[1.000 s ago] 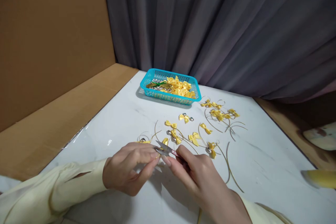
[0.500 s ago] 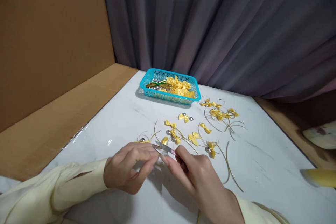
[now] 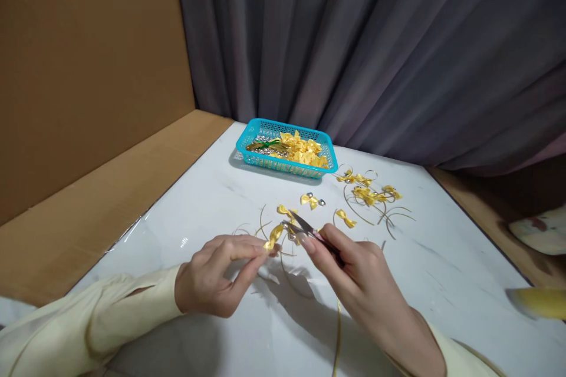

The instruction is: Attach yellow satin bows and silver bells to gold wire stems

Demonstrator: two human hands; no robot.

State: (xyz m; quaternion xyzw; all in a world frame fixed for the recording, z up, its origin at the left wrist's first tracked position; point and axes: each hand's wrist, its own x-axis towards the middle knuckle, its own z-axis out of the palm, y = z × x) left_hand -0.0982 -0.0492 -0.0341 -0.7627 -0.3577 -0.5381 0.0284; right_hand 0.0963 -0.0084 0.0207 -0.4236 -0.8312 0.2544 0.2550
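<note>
My left hand [image 3: 221, 275] pinches a small yellow satin bow [image 3: 275, 235] between thumb and fingertips, above the white tabletop. In my right hand [image 3: 369, 280] is a small pair of scissors [image 3: 304, 225], its blades parted and pointing left, just right of the bow. My right fingers wrap round the handles, which are mostly hidden. Under and behind the blades lie another yellow bow [image 3: 283, 209] and a small silver bell [image 3: 292, 237]. Thin gold cord [image 3: 338, 330] runs down the table below my right hand.
A blue plastic basket [image 3: 283, 169] at the back holds yellow bows, silver bells and a tied gold bundle. Several bows with bells and cords [image 3: 374, 194] lie to the right. A cardboard panel [image 3: 88, 70] stands left; a grey curtain [image 3: 354, 59] hangs behind.
My right hand has moved right and slightly up with the scissors, away from my left fingertips, and the blades have spread. The yellow bow now shows at my left fingertips.
</note>
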